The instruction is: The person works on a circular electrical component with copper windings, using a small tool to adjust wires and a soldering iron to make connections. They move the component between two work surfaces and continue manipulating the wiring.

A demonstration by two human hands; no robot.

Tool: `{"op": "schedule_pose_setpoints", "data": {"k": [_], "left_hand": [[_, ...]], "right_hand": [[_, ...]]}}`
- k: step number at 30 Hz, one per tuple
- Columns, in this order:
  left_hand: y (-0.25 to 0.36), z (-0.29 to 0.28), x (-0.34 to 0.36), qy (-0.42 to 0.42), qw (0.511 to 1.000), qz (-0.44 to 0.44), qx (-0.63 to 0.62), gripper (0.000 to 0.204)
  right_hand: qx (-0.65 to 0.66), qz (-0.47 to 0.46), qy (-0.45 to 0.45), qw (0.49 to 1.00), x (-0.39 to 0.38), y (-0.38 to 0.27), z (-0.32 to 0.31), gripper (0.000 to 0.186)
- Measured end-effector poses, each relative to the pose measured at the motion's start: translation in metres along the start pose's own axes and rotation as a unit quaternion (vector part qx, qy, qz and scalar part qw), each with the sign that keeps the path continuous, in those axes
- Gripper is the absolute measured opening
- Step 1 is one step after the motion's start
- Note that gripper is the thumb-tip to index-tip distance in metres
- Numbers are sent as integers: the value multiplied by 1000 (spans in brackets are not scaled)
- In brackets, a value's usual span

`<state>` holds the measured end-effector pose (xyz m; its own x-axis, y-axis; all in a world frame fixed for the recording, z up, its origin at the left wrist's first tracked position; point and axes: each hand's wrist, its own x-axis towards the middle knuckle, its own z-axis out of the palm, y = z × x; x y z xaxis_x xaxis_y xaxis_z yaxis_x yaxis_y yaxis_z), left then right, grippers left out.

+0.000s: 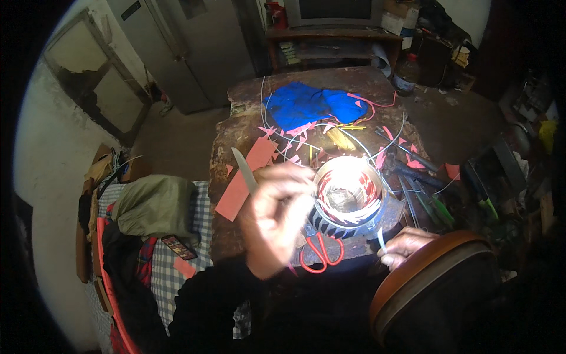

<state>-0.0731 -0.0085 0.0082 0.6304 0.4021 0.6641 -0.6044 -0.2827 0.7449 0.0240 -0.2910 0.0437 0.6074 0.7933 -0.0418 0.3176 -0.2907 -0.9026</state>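
Observation:
My left hand (276, 206), brightly lit and slightly blurred, is closed beside a motor stator (377, 219). From it a flat, pale, pointed blade-like strip (243, 165) sticks up and to the left; its lower end is hidden in the fingers. The stator stands upright with its round opening facing up, red and white pieces lining the inside, and glare washing out its far part. To the right of it, my right hand (407, 246) pinches a short white curved strip (381, 239). Red-handled scissors (321, 259) lie against the stator's near side, blades mostly hidden.
Pink sheet (250, 171) and pink scraps (300, 133) lie on the worn table (236, 127), with a blue cloth (306, 103) behind. Tools (413, 200) crowd the right side. An orange-rimmed rounded object (430, 265) covers my right wrist. A phone (178, 247) lies on checked fabric at left.

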Motion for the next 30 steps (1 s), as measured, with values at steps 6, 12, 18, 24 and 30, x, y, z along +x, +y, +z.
{"op": "schedule_pose_setpoints", "data": {"k": [6,12,18,24,30], "left_hand": [[-9,-5,53,-156,971,-134,123,37],[2,11,64,-225,942,81,236,21],[18,26,72,-239,953,70,174,19],[20,36,68,-242,954,46,173,16],[14,38,63,-227,959,49,161,14]], "right_hand": [[144,67,132,978,11,-28,-7,27],[187,-74,228,953,22,-44,-13,34],[238,-113,248,932,35,-55,-18,16],[173,-189,254,933,50,-55,-5,9],[210,-188,236,930,60,-45,4,12]]}}
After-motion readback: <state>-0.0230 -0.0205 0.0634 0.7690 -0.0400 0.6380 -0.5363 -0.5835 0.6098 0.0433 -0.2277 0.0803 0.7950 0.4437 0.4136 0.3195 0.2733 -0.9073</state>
